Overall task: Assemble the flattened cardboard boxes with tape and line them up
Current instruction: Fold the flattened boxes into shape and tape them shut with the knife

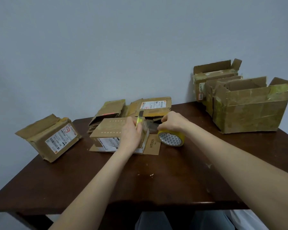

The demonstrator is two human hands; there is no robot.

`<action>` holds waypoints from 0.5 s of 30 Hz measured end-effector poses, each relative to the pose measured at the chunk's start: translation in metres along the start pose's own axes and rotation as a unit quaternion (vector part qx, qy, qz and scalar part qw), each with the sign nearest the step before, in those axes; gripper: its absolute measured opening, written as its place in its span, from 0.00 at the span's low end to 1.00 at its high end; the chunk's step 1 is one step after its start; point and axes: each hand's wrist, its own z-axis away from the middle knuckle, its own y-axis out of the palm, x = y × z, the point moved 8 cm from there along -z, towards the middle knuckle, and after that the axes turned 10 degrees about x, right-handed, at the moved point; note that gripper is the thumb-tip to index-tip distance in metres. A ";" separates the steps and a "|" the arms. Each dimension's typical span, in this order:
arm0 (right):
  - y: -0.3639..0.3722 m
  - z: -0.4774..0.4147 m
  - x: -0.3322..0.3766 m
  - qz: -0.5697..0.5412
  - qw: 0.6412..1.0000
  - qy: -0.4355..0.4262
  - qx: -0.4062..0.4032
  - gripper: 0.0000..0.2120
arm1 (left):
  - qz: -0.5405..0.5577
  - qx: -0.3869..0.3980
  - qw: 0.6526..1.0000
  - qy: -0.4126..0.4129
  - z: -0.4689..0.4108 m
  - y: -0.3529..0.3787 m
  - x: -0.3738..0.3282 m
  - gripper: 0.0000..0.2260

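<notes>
The person is wearing blue-grey trousers point(154, 220), possibly denim. They are showing at the bottom edge of the view as two rounded knees with a dark gap between them. The cloth is looking plain and smooth; seams and pockets are too dim to make out. A whitish fabric point(249, 219) is showing just beside the right knee, and whether it is part of the clothing cannot be told. The left forearm point(93, 183) and the right forearm point(231, 160) are showing bare along their whole visible length, the right one looking broader in the wide-angle view. The left hand point(131, 135) and the right hand point(173, 121) are going bare too.
</notes>
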 end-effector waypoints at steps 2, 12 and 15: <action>0.000 0.004 0.003 0.029 1.000 0.007 -0.008 0.20 | 0.007 -0.008 1.000 0.002 0.001 -0.002 0.000 0.08; 0.010 0.014 0.005 0.020 0.998 0.032 -0.053 0.13 | -0.010 -0.034 0.998 0.042 0.017 -0.003 0.001 0.07; 0.011 0.020 0.002 -0.012 0.994 0.027 -0.102 0.10 | -0.024 -0.035 0.998 0.052 0.022 -0.003 0.001 0.07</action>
